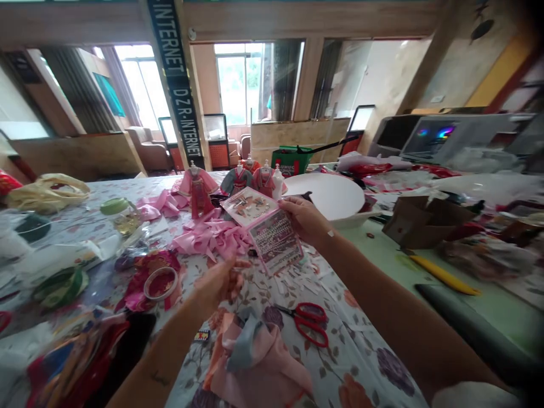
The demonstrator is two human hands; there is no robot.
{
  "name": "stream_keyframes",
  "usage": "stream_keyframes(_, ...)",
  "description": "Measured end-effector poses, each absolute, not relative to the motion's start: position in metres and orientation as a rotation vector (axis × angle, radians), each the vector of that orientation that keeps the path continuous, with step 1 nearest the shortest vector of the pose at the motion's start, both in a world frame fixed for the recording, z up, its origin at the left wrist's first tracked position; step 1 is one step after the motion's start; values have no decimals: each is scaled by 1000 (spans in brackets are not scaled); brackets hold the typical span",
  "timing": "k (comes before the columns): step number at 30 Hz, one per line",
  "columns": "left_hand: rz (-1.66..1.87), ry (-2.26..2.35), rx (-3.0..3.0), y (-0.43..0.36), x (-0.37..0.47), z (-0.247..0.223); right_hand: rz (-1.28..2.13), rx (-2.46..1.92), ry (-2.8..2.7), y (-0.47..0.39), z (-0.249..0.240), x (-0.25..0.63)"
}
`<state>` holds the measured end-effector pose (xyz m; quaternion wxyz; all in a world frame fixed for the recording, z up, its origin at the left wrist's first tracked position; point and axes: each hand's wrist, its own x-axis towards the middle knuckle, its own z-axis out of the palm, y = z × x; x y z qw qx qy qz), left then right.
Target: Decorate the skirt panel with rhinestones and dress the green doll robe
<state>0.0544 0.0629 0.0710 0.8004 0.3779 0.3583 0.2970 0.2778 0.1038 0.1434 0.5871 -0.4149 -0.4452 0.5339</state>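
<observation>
My right hand (304,218) grips the upper right part of an opened pink-edged card or booklet (276,241), which has pictures on its upper panel and print on its lower one. To the lower left of the card, my left hand (225,277) hovers over the flowered cloth, fingers loosely apart and nothing seen in them. Pink fabric strips (208,235) lie just beyond that hand. Red-handled scissors (309,323) rest below the card, beside a folded pink and grey-blue fabric (259,362). Small doll-like figures in robes (198,190) stand behind the card.
A roll of tape (160,283) lies on magenta fabric at the left, near a green-lidded jar (121,215). A large white round tray (327,195) is behind my right hand. Farther right are a cardboard box (419,221) and a yellow cutter (446,275).
</observation>
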Motion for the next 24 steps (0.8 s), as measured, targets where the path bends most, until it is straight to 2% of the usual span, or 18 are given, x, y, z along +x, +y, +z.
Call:
stream_keyframes(4, 609, 653, 615, 53, 42, 62, 1282, -868, -980, 112, 140, 241)
stream_keyframes(9, 785, 488, 367, 57, 56, 63, 1311, -857, -980, 93, 132, 219)
stream_keyframes(17, 1219, 545, 251, 80, 58, 59, 1253, -942, -1125, 73, 108, 228)
stream_keyframes(24, 1304, 632, 294, 90, 48, 72, 1419, -926, -885, 69, 88, 221)
